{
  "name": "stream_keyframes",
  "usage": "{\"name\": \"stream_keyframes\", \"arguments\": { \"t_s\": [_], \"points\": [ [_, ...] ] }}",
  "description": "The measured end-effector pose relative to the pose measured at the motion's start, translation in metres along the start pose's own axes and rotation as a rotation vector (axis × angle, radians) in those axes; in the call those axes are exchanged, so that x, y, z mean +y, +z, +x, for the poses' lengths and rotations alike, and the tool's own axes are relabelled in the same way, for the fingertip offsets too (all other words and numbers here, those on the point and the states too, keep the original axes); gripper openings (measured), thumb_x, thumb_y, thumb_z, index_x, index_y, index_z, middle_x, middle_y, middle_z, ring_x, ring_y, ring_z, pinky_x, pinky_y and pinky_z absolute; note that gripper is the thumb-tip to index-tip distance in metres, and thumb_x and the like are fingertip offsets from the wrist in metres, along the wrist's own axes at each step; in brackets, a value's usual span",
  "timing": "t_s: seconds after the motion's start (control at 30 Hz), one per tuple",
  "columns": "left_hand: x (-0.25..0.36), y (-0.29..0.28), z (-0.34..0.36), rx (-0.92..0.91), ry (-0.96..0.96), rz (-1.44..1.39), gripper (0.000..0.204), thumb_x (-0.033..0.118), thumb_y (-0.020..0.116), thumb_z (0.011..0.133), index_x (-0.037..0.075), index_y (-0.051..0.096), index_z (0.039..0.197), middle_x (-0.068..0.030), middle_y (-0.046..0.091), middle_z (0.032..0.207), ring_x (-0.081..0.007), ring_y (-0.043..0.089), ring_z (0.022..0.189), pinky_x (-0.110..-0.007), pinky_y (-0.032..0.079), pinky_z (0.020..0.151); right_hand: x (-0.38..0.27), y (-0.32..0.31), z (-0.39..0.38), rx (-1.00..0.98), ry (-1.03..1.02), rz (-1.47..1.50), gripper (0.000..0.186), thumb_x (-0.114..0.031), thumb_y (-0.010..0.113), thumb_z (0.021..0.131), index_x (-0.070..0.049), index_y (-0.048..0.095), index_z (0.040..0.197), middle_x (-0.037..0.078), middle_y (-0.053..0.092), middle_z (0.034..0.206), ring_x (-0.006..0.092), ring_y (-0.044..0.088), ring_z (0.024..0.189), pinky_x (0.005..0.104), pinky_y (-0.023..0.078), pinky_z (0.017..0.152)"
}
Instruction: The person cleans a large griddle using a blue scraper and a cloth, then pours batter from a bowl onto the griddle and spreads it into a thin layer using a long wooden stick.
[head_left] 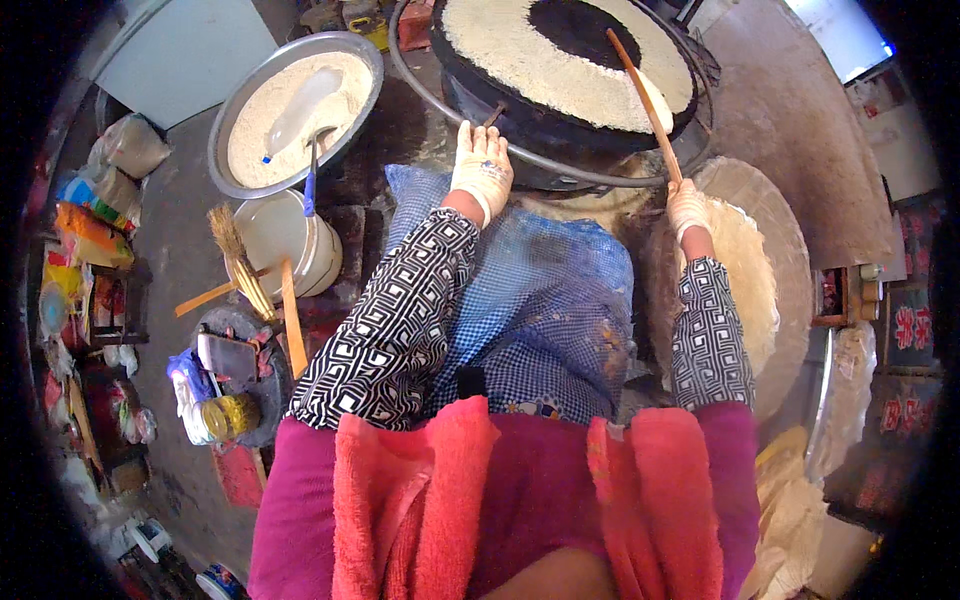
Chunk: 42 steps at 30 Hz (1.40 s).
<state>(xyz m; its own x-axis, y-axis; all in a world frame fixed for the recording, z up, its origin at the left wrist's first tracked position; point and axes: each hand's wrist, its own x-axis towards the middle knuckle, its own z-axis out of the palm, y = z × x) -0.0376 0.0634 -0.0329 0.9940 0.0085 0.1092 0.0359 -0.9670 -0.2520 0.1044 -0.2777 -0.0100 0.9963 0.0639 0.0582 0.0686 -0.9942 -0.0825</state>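
A round black griddle (568, 45) stands in front of me, its top coated with a pale, grainy layer of batter (510, 55) except for a dark patch at the far middle. My right hand (687, 208), in a pale glove, is closed round a long wooden spreader (645, 95) that reaches over the batter. My left hand (484, 172), gloved too, lies with fingers stretched out at the metal ring (560, 172) around the griddle. Its fingertips are at the ring, next to a short metal handle (495, 114). Whether they press on it I cannot tell.
At the left, a metal basin (222, 150) holds pale meal, a plastic scoop and a blue-handled ladle (311, 185). Below it stands a white bucket (325, 258) with a straw brush (240, 260) across it. A round board (790, 300) with a thin pale flatbread lies right of my knees.
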Motion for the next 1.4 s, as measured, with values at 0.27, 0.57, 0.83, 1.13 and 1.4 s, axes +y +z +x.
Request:
{"name": "stream_keyframes", "arguments": {
  "t_s": [0.27,0.57,0.83,1.13,1.4],
  "points": [
    [-0.033,0.003,0.009,-0.070,-0.129,0.033,0.061,0.034,0.046,0.091,0.001,0.039,0.141,-0.0164,0.034,0.151,-0.0316,0.030,0.140,-0.057,0.008,0.114,0.004,0.009,-0.008,0.052,-0.074,0.029,0.031,-0.036,0.047,0.094,-0.005,0.055,0.097,0.029,0.064,0.090,0.0467,0.062,0.084,0.0548,0.047,0.077],
    [0.020,-0.074,0.014,-0.214,0.081,-0.210,0.057,0.039,0.055,0.084,0.001,0.054,0.127,-0.0152,0.054,0.132,-0.0298,0.039,0.133,-0.061,0.011,0.112,0.001,0.000,-0.018,0.006,0.017,-0.020,0.036,-0.038,0.048,0.095,-0.005,0.057,0.104,0.029,0.065,0.094,0.0451,0.063,0.091,0.0523,0.049,0.081],
    [0.039,-0.023,-0.001,0.029,0.060,-0.078,0.048,0.016,0.032,0.094,-0.001,0.042,0.138,-0.0169,0.042,0.145,-0.0314,0.034,0.138,-0.056,0.008,0.116,-0.017,0.000,-0.032,0.017,-0.087,-0.043,0.033,-0.036,0.052,0.093,-0.004,0.057,0.094,0.028,0.064,0.090,0.0468,0.062,0.088,0.0538,0.049,0.077],
    [-0.001,-0.009,0.004,0.031,-0.057,-0.054,0.045,0.016,0.034,0.094,-0.001,0.049,0.132,-0.0173,0.048,0.140,-0.0306,0.039,0.135,-0.055,0.011,0.115,-0.050,-0.035,-0.065,-0.051,-0.202,-0.005,0.032,-0.035,0.051,0.094,-0.004,0.057,0.097,0.027,0.065,0.090,0.0451,0.062,0.087,0.0524,0.049,0.078],
    [-0.038,-0.009,0.003,-0.006,-0.091,-0.056,0.046,0.020,0.042,0.091,0.001,0.050,0.132,-0.0144,0.046,0.142,-0.0283,0.040,0.135,-0.058,0.011,0.114,0.035,-0.039,-0.169,-0.088,-0.183,0.044,0.029,-0.036,0.053,0.094,-0.007,0.053,0.095,0.027,0.062,0.078,0.0475,0.060,0.075,0.0562,0.047,0.066]
  ]
}}
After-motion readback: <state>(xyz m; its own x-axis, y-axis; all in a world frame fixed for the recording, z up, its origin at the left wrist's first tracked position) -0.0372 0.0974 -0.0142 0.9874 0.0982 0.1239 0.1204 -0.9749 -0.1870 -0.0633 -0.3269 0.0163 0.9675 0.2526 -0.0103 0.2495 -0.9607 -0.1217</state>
